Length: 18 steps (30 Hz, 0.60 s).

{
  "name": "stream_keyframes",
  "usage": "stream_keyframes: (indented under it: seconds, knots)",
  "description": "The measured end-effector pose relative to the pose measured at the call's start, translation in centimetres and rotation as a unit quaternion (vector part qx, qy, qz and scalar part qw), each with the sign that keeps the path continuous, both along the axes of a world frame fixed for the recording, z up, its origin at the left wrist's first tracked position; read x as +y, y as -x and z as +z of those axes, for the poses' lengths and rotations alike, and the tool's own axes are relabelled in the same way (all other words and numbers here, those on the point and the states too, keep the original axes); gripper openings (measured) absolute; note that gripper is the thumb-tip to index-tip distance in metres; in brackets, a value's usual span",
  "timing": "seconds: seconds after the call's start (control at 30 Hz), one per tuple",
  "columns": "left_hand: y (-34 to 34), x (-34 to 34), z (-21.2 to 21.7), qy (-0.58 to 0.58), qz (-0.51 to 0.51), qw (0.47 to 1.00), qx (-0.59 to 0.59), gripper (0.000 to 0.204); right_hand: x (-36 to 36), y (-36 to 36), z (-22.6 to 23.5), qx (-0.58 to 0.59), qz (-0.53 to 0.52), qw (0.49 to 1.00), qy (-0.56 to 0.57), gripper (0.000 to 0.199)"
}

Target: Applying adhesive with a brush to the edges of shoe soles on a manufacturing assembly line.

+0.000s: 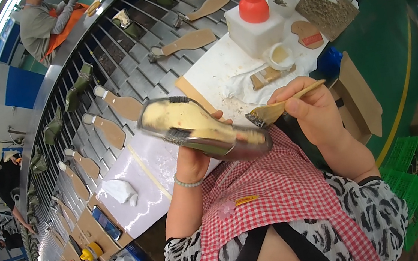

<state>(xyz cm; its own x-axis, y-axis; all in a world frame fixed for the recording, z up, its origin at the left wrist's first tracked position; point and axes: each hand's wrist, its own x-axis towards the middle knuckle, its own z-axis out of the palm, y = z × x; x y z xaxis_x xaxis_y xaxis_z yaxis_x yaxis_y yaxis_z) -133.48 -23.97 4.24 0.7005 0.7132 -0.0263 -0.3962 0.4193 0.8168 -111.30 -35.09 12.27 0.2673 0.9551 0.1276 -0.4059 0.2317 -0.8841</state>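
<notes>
My left hand [193, 162] grips a dark shoe upper [242, 146] from below, around its middle. The pale yellowish underside [180, 114] of the shoe faces up, with the dark edge folded over around it. In my right hand [312, 112] is a flat brush [274, 112], pinched by its wooden handle. The dark bristles hang just beside one end of the shoe; whether they touch it I cannot tell. Beyond the right hand stands a small white cup [279, 56] with pale yellowish stuff inside.
A white bottle with a red nozzle [255, 17] stands on the stained white worktop. A slatted metal conveyor [128, 75] carries brown soles [188, 41] and green shoe uppers [79, 87]. A white cloth [120, 192], phone [106, 223], cardboard box [355, 97] and green crates [410, 191] surround me. Other people work farther off.
</notes>
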Motion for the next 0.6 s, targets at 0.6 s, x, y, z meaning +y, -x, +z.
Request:
stream_keyframes:
  seconds: [0.6]
  knots:
    - [0.2,0.6,-0.1,-0.077,-0.24,0.966,0.052,0.096,1.2,3.2,0.6,-0.412,-0.072,0.9,-0.124,0.013]
